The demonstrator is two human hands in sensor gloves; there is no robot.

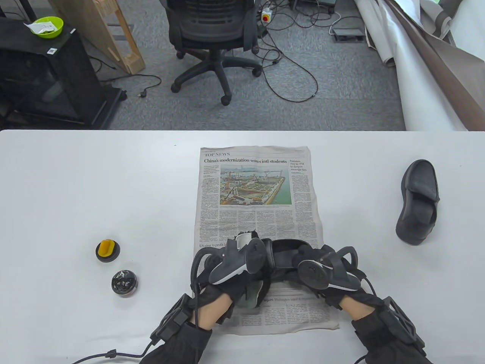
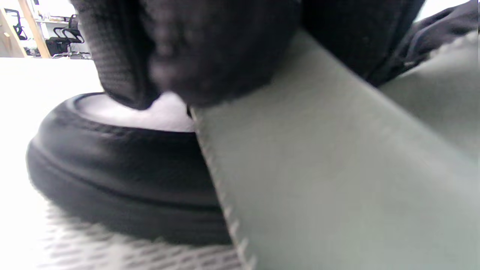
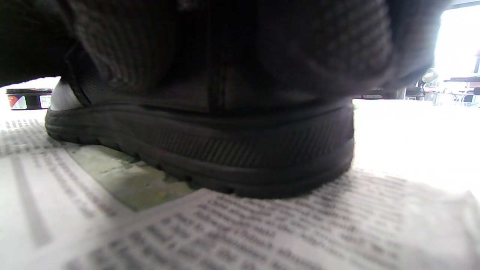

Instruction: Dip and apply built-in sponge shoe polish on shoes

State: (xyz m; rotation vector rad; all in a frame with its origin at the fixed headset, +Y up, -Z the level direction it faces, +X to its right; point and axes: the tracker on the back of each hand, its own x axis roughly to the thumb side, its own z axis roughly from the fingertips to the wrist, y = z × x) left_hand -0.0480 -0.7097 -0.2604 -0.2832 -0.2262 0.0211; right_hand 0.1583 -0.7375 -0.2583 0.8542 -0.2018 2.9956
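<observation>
A black shoe (image 1: 285,254) lies across the newspaper (image 1: 256,182) under both hands. My left hand (image 1: 242,265) is over its toe end and holds a grey-green cloth (image 1: 253,296) against it. In the left wrist view the cloth (image 2: 318,168) runs down from my gloved fingers (image 2: 187,48) beside the shoe's rounded toe (image 2: 112,161). My right hand (image 1: 322,267) grips the other end; its fingers (image 3: 225,48) curl over the upper above the ribbed sole (image 3: 225,150). An open polish tin (image 1: 124,282) and its lid with a yellow sponge (image 1: 108,251) sit to the left, apart from both hands.
A second black shoe (image 1: 418,201) lies on the white table (image 1: 75,189) at the right. The polish tin (image 3: 28,98) shows far left in the right wrist view, past the newspaper (image 3: 225,232). An office chair (image 1: 214,41) and cables are on the floor beyond the far edge.
</observation>
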